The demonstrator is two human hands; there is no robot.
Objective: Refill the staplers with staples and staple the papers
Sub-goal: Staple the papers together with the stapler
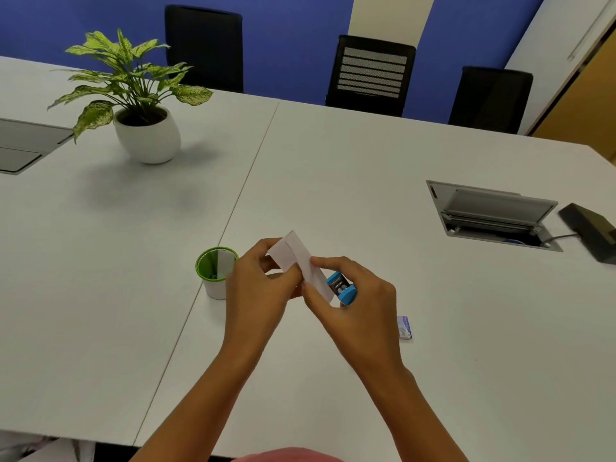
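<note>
Paper strips (296,258), white and overlapped, are held above the desk (333,181) between both hands: we find the left hand (256,285) pinching their left edge with curled fingers, and the right hand (360,305) pinching their lower end between thumb and forefinger. Just behind the right hand's fingers we note a blue stapler (343,288) with its metal channel showing, though we cannot tell whether that hand also holds it or it rests on the desk. We record a small staple box (405,327) lying just right of the right hand, and a green-rimmed cup (213,290) containing a white slip beside the left hand.
</note>
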